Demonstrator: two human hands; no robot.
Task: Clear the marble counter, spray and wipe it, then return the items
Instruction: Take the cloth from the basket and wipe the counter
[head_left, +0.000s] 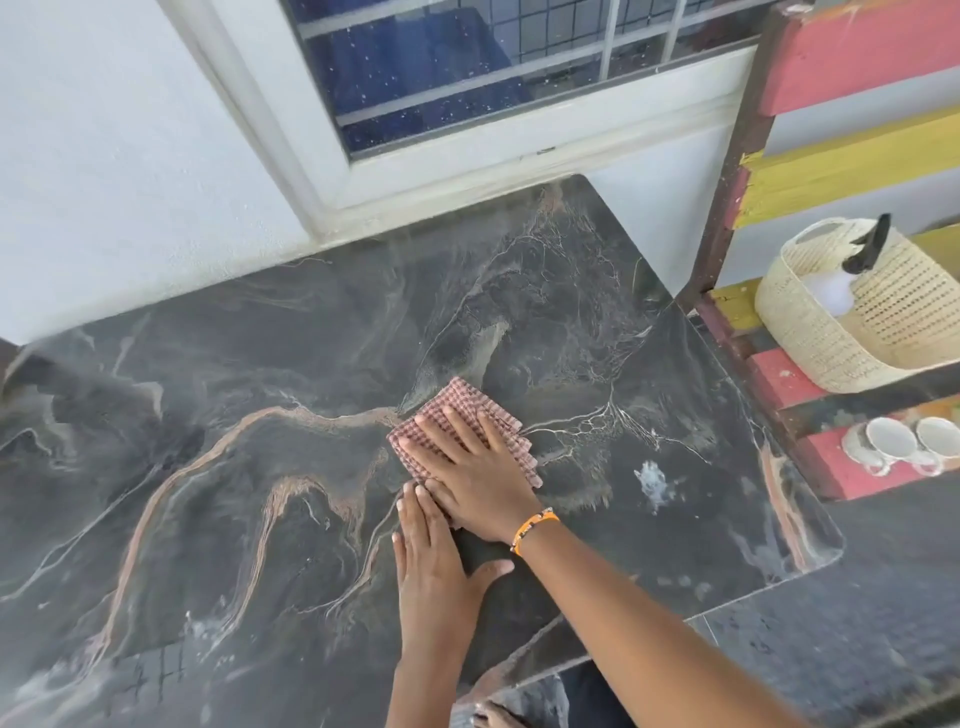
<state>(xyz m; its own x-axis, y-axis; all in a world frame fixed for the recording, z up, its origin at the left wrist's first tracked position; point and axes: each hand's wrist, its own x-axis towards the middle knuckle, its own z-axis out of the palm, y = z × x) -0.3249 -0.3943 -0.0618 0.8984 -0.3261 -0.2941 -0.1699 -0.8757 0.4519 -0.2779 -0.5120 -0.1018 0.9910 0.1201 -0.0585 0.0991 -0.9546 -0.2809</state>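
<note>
The dark marble counter (260, 415) with orange and white veins fills the middle of the view. A folded pink checked cloth (470, 402) lies flat on it, right of centre. My right hand (470, 467) presses on the cloth with straight fingers and wears an orange wristband. My left hand (434, 561) lies flat on the marble just below, its fingertips touching the cloth's near edge. A small wet white patch (655, 480) shows on the marble to the right of the cloth.
A painted wooden rack (810, 379) stands at the right. On it sits a woven basket (831, 332) holding a spray bottle (862, 254), with two white cups (904, 441) on the shelf below. A window (467, 78) and white wall back the counter.
</note>
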